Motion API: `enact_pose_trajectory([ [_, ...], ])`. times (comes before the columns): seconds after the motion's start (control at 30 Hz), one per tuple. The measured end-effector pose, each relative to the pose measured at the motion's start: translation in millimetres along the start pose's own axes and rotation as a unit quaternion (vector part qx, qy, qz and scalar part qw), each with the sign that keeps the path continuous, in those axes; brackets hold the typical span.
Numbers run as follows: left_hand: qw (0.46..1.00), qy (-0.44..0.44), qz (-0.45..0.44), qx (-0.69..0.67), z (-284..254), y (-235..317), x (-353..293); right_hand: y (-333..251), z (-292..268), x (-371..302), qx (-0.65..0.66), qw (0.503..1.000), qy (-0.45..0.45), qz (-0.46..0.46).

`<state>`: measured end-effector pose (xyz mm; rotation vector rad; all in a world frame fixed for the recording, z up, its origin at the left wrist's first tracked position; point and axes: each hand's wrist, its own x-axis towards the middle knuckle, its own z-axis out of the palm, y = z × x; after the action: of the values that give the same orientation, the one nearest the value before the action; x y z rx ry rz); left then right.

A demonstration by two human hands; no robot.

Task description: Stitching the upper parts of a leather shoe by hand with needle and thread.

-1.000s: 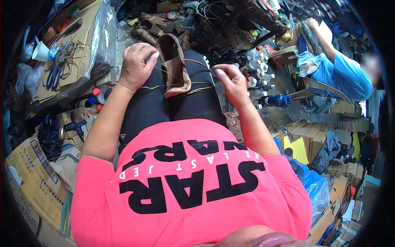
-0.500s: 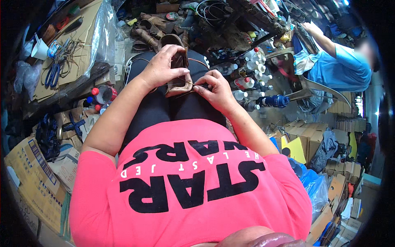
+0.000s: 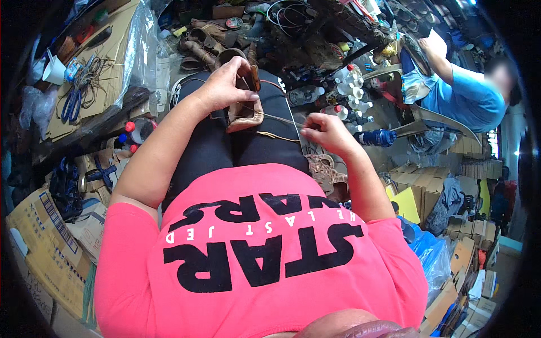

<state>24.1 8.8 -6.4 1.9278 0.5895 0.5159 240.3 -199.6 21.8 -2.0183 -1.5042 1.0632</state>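
My left hand (image 3: 224, 85) is wrapped over a brown leather piece (image 3: 246, 117), shaped like part of a shoe upper, and grips it above my dark-trousered thighs. Its pale inner edge faces me; the far part is partly hidden by my fingers. A thin thread (image 3: 282, 119) runs taut from the leather to my right hand (image 3: 329, 133), whose fingertips are pinched on it, off to the right of my leg. A second slack strand (image 3: 276, 136) curves from the leather across my right thigh.
Plastic bottles (image 3: 352, 90) stand beyond my right knee. Brown leather shoe parts (image 3: 205, 48) are heaped ahead. Blue-handled scissors (image 3: 71, 104) lie on cardboard at left. Another person in a blue shirt (image 3: 465, 96) sits at far right, near stacked cardboard (image 3: 417, 183).
My right hand has moved away from the leather, right and slightly nearer me, drawing the thread out. My left hand stays on the leather. The other person's hand now has a pale sheet by it.
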Motion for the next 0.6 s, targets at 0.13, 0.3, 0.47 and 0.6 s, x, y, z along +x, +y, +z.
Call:
enact_pose_trajectory([
  [0.13, 0.994, -0.07, -0.001, 0.082, -6, 2, 6, 46, -15, -14, -0.173, 0.969, 0.175, -0.019],
  [0.3, 0.977, -0.107, 0.071, 0.173, -4, 2, 6, 116, -29, -19, -0.03, 0.945, 0.297, 0.133],
  [0.47, 0.976, -0.116, 0.037, 0.178, -5, 4, 2, 151, -42, -20, 0.163, 0.91, 0.36, 0.125],
  [0.6, 0.978, -0.121, 0.043, 0.162, -4, -2, 3, 167, -72, -31, 0.306, 0.842, 0.402, 0.189],
])
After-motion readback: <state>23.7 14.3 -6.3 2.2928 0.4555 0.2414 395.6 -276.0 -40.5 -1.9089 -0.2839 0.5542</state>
